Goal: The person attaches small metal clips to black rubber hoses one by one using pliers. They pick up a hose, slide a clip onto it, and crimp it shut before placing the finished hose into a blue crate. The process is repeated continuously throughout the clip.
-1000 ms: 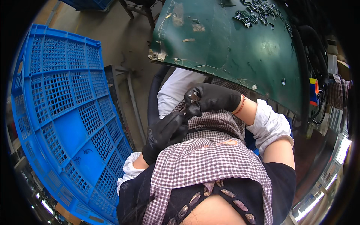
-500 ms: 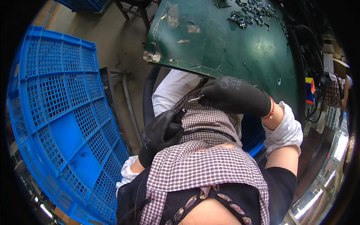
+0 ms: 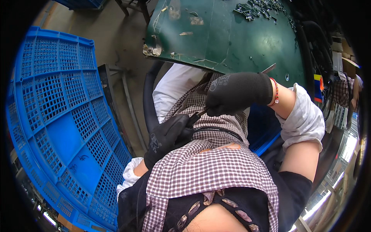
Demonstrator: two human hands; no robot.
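My left hand (image 3: pixel 164 141), in a black glove, is closed around a small black part (image 3: pixel 193 119) in front of my apron. My right hand (image 3: pixel 226 96), gloved alike, is closed on a slim metal tool (image 3: pixel 269 69). A flat pale end of it juts out beside my wrist, and a thin brownish length shows between the hands, meeting the black part. My glove hides the middle of the tool. Both hands are close together over my lap. Their fingertips are partly covered, and the exact kind of part and tool cannot be made out.
A green table (image 3: pixel 216 42) with a worn corner stands ahead, bearing a heap of small dark metal clips (image 3: pixel 257 9) at its far side. A large blue plastic crate (image 3: pixel 62 123) rises at my left. Another blue container (image 3: pixel 264 131) shows beside my lap at right.
My right hand has turned and come down toward the left, bringing the tool to the black part. The tool's flat end now shows past my wrist. My left hand has shifted slightly.
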